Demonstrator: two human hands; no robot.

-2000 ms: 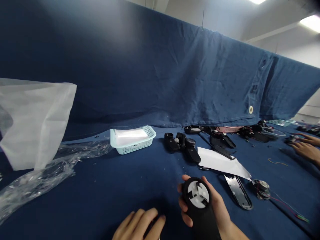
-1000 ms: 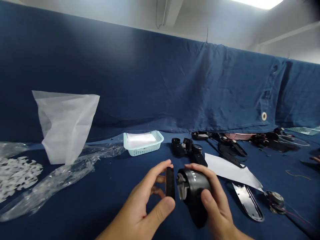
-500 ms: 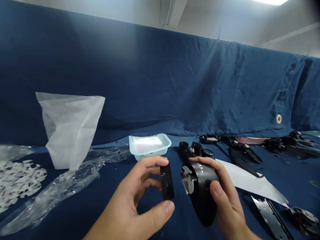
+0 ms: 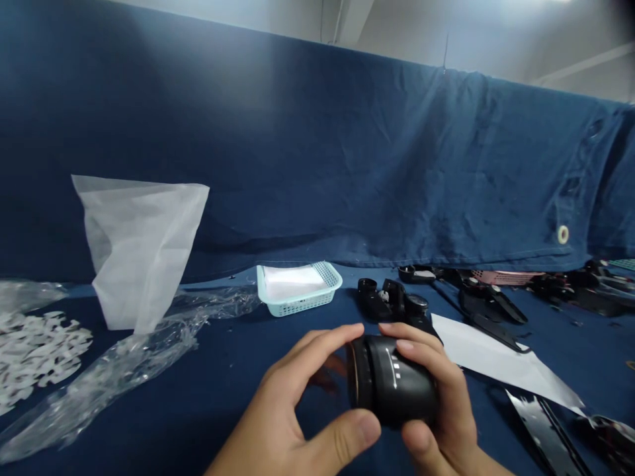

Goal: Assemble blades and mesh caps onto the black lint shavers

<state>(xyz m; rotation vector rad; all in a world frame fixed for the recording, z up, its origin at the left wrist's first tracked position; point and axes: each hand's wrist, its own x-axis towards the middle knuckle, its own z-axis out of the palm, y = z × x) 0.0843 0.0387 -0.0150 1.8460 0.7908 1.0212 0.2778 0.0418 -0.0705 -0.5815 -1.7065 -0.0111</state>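
Observation:
My right hand (image 4: 446,396) is wrapped round a black rounded plastic housing (image 4: 404,383) that carries white arrow and bar markings. Against the housing's left end sits a ribbed black ring cap (image 4: 360,373). Fingers and thumb of my left hand (image 4: 307,410) grip the cap's rim from above and below. The white inner part of the housing is hidden behind the cap. Whether the cap is fully seated I cannot tell.
A light-blue basket (image 4: 300,301) with white sheets stands behind my hands. To the left lie small white parts (image 4: 40,354), clear plastic wrap (image 4: 124,370) and an upright translucent bag (image 4: 141,258). Black parts (image 4: 389,299) and a white sheet (image 4: 501,363) are at right.
My left hand has moved right, bringing the ring cap from a gap away onto the housing's open end. The housing has turned so its markings face me.

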